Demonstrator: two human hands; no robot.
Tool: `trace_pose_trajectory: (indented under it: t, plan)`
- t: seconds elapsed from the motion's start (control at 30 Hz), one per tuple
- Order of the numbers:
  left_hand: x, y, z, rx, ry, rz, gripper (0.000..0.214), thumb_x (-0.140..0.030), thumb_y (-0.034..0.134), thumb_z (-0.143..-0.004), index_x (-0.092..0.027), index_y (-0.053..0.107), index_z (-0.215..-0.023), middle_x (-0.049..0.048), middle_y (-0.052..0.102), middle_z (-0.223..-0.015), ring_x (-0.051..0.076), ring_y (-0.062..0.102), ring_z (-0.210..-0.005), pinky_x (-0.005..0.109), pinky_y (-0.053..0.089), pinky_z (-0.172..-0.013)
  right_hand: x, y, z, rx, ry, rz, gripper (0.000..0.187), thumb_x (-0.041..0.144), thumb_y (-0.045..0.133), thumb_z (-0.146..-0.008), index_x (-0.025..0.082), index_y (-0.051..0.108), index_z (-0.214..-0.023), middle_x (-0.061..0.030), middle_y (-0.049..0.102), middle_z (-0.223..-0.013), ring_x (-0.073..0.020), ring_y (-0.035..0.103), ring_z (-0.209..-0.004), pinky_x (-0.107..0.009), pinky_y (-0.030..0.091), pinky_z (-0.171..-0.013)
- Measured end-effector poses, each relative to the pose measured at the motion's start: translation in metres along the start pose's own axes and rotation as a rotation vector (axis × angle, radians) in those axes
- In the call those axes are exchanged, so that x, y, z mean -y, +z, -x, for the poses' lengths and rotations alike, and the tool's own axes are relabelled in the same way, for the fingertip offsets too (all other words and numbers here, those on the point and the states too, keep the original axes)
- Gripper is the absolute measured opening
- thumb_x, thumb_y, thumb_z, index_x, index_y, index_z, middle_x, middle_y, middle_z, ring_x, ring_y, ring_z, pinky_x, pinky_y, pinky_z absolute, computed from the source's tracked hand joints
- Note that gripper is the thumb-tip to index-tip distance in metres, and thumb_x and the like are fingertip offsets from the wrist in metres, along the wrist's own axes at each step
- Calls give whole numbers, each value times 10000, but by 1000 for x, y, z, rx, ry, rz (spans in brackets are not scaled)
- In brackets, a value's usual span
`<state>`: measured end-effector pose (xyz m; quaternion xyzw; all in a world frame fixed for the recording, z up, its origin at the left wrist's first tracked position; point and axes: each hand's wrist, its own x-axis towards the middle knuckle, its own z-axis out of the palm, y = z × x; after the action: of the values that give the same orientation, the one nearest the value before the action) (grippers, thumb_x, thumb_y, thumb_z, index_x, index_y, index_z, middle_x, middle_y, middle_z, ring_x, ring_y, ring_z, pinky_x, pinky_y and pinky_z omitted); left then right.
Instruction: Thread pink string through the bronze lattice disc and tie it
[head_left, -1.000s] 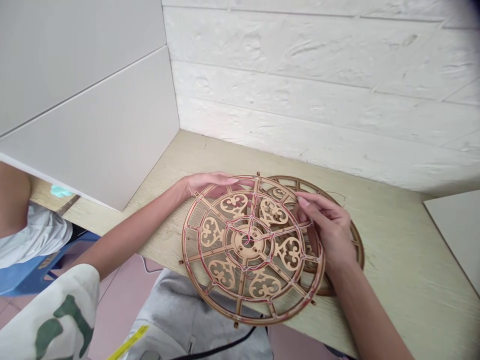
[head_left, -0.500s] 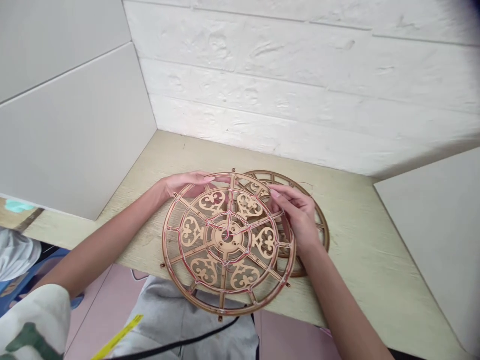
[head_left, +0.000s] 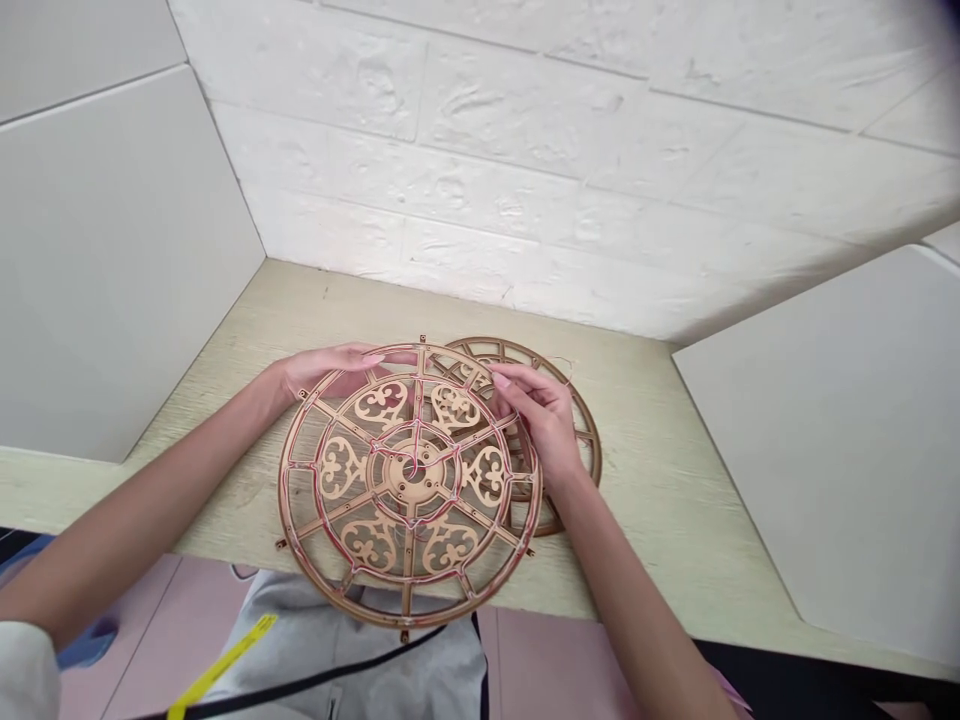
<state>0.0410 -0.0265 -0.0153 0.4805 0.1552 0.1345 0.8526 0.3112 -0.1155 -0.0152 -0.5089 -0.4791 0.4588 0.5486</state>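
Observation:
A round, gold-coloured openwork disc [head_left: 431, 470] with spokes and scroll cut-outs is held tilted over the table's front edge. Thin red and white wires [head_left: 417, 420] run along its spokes and rings. My left hand [head_left: 334, 370] grips the upper left rim, thumb on top and fingers partly visible through the openings beneath. At the upper right, my right hand [head_left: 541, 415] is closed with thumb and fingertips pinched at the rim; whether a wire is between them cannot be made out. A second similar disc [head_left: 598, 460] lies on the table behind, partly covered.
The pale wooden table [head_left: 645, 480] meets a white brick-patterned wall [head_left: 480, 190]. Grey-white panels stand at the left [head_left: 112, 260] and right [head_left: 832, 430]. A yellow strip [head_left: 225, 665] and a black cord [head_left: 315, 680] lie across the grey clothing on my lap.
The whole scene has shifted left in the picture as the head view turned right. Both hands stay at the same places on the disc.

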Motion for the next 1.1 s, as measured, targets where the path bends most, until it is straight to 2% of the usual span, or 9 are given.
trace_pose_trajectory:
  t: [0.37, 0.53, 0.63, 0.73, 0.83, 0.9, 1.03, 1.1]
  plan:
    - [-2, 3, 1, -86, 9, -134, 728, -465, 714, -825, -123, 532, -1442, 151, 708, -1129, 268, 681, -1060, 316, 535, -947, -2, -1, -1, -5, 9, 30, 280, 416, 740, -746, 198, 749, -921, 39, 505, -534, -121, 464, -523, -269, 357, -536]
    - [-13, 1, 12, -166, 4, -176, 777, -490, 736, -792, -131, 522, -1448, 155, 704, -1127, 262, 698, -971, 309, 576, -830, -2, -1, -1, -85, -21, -13, 262, 389, 761, -744, 198, 757, -923, 41, 511, -540, -113, 455, -533, -261, 347, -547]
    - [-23, -5, 21, -305, 29, -256, 726, -540, 736, -781, -152, 596, -1378, 146, 711, -1106, 251, 696, -930, 274, 575, -724, -4, -2, -3, -157, -30, -55, 281, 390, 773, -737, 194, 752, -937, 44, 518, -552, -105, 443, -527, -254, 344, -541]
    - [-31, -9, 23, -463, 58, -413, 595, -503, 764, -782, -168, 674, -1265, 113, 719, -1069, 198, 683, -922, 221, 559, -737, -7, -3, -6, -253, -43, -71, 318, 407, 780, -720, 186, 741, -946, 45, 524, -566, -108, 446, -536, -253, 365, -546]
    - [-33, -10, 19, -605, 63, -508, 580, -480, 791, -774, -185, 656, -1254, 77, 716, -1017, 141, 664, -827, 193, 548, -686, -9, -3, -9, -318, -70, -67, 319, 417, 784, -705, 178, 737, -911, 40, 532, -585, -109, 454, -556, -249, 376, -543]
    - [-32, -9, 15, -687, 86, -498, 592, -488, 799, -765, -189, 637, -1249, 58, 708, -969, 116, 652, -770, 177, 543, -655, -8, -3, -10, -302, -60, -64, 323, 422, 782, -707, 180, 740, -918, 28, 565, -615, -113, 471, -572, -248, 386, -545]
    - [-31, -13, 17, -810, 181, -398, 546, -510, 810, -744, -183, 658, -1154, 42, 682, -925, 111, 653, -741, 157, 531, -606, -3, -4, -8, -176, -90, 4, 325, 441, 759, -753, 195, 755, -966, -24, 675, -779, -146, 575, -700, -272, 463, -634]
    - [-34, -17, 23, -895, 245, -347, 537, -517, 827, -715, -175, 672, -1099, 31, 662, -868, 104, 635, -675, 146, 497, -533, -1, -4, -7, -116, -118, 42, 334, 446, 733, -786, 200, 753, -1010, -26, 674, -761, -160, 590, -710, -287, 479, -652]
